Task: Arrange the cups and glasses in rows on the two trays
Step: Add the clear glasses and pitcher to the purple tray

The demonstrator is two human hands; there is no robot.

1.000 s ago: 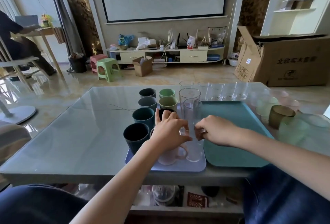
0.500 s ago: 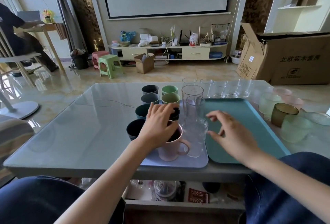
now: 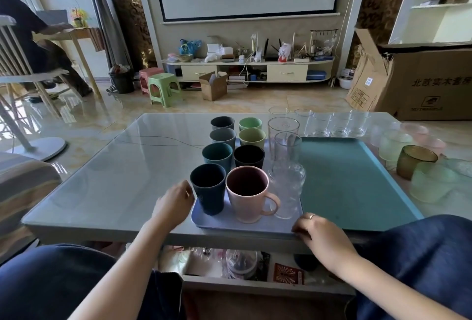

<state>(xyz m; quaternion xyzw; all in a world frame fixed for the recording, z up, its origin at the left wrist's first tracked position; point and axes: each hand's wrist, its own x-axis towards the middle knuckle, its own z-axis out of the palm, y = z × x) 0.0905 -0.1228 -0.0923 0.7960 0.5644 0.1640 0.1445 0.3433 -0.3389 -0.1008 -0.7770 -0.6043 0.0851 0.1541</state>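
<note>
A lavender tray point(image 3: 229, 223) at the table's front edge holds two columns of coloured cups, with a dark blue cup point(image 3: 208, 189) and a pink mug point(image 3: 247, 199) nearest me. A third column of clear glasses point(image 3: 287, 184) stands along its right side. An empty teal tray point(image 3: 344, 179) lies directly to its right. My left hand point(image 3: 175, 202) has its fingers curled against the lavender tray's left edge. My right hand point(image 3: 315, 230) is curled on that tray's front right corner.
A row of clear glasses point(image 3: 332, 125) stands behind the teal tray. An amber glass point(image 3: 415, 160) and frosted green glasses point(image 3: 431, 183) and pink ones sit right of it. A large cardboard box point(image 3: 421, 79) is on the floor beyond. A person sits far left.
Both hands have let go of the pink mug and a clear glass and drawn back toward me. They now rest at the lavender tray's left edge and front right corner.
</note>
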